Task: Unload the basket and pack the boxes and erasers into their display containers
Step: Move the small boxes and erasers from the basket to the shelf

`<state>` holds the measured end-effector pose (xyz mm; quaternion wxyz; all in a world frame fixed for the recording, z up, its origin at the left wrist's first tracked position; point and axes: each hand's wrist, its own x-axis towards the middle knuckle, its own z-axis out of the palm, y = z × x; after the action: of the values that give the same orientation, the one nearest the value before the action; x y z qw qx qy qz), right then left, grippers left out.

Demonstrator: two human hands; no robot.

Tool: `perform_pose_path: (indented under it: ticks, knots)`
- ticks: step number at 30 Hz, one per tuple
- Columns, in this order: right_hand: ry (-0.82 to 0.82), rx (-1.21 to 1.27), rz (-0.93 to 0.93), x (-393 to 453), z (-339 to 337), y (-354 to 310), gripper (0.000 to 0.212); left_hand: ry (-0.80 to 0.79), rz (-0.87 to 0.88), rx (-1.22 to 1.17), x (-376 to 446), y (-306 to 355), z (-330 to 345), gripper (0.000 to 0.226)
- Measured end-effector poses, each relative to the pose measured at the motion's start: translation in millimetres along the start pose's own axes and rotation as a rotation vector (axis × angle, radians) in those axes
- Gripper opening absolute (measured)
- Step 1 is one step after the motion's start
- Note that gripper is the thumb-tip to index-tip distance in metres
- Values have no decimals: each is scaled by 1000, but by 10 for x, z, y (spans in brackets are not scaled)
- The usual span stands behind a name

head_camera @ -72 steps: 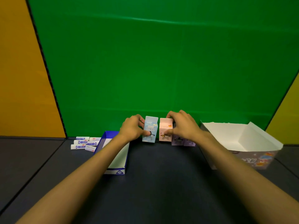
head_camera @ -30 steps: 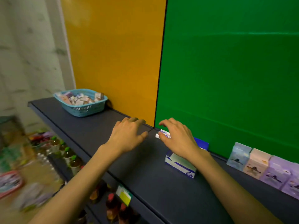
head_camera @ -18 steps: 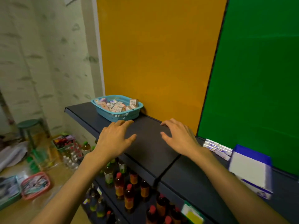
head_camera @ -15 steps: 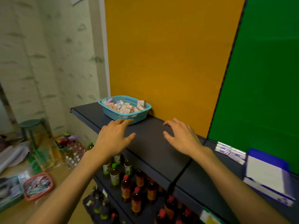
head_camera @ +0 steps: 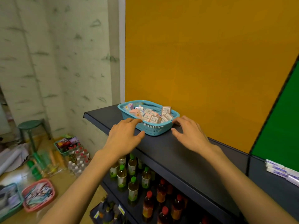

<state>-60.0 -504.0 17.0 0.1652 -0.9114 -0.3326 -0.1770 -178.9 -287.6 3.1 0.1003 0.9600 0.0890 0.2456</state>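
A turquoise plastic basket (head_camera: 153, 130) stands at the left end of the dark shelf (head_camera: 181, 152), filled with several small pastel boxes (head_camera: 154, 119) and erasers. My left hand (head_camera: 125, 136) reaches the basket's near-left rim with fingers spread and relaxed, its fingertips at the rim. My right hand (head_camera: 190, 135) is at the basket's right corner, fingers spread, fingertips close to or touching the rim. Neither hand holds anything. A few white erasers (head_camera: 282, 172) lie on the shelf at the far right edge. The display containers are out of view.
An orange panel and a green panel back the shelf. Below it, bottles (head_camera: 132, 188) stand in rows on a lower shelf. On the floor at left are a green stool (head_camera: 30, 126), a pink basket (head_camera: 38, 194) and packs of small bottles.
My view has swung left from the display containers to the basket. Both hands let go of the upright boxes and travelled left along the shelf, empty, arriving at the basket's rim.
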Motion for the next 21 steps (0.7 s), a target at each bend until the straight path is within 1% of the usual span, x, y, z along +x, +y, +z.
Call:
perform_pose_path:
  ticks: [4, 8, 12, 16, 21]
  knots:
    - [16, 41, 13, 433, 363, -136, 30, -17, 17, 12, 320, -410, 169, 56]
    - [45, 56, 39, 899, 668, -148, 31, -27, 40, 3, 782, -801, 290, 52]
    - [53, 52, 94, 1396, 869, -111, 34, -59, 104, 6, 1424, -1137, 308, 49]
    - [56, 41, 135, 1857, 1006, -106, 38, -90, 148, -7, 2065, -1415, 356, 51]
    - [43, 15, 171, 2160, 1190, -118, 36, -178, 197, -14, 2533, -1675, 584, 41]
